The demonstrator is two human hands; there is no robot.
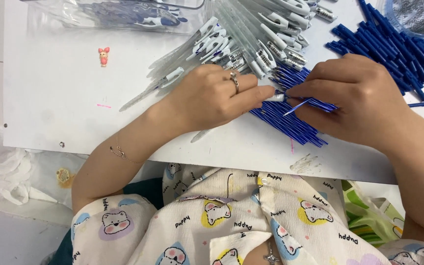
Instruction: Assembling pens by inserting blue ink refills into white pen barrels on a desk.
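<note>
On the white bench (pixel 65 108), the person's two hands are meeting over a loose heap of blue refills (pixel 290 122). Their left hand (pixel 212 95), wearing a ring, is lying knuckles up with its fingers (pixel 251 95) pressed together, pinching a short pale pen piece (pixel 277 97) at the tips. Their right hand (pixel 354 98) is arching over the same heap, its fingers (pixel 303 91) closing on a thin blue refill (pixel 298 106) that is slanting down to the left beneath them. The two sets of fingertips are almost touching, just above the middle of the bench's near edge.

Behind the hands, a big fan of clear pen barrels with white clips (pixel 251 39) is spreading toward the far side. To the right of it, a pile of dark blue caps (pixel 393 44) is lying well apart from the refills, beside a round blue tray (pixel 418 14) holding small metal parts. A clear bag of pens (pixel 123 14) is sitting at the far left, and a tiny pink figure (pixel 104 56) is resting alone on the bare bench.
</note>
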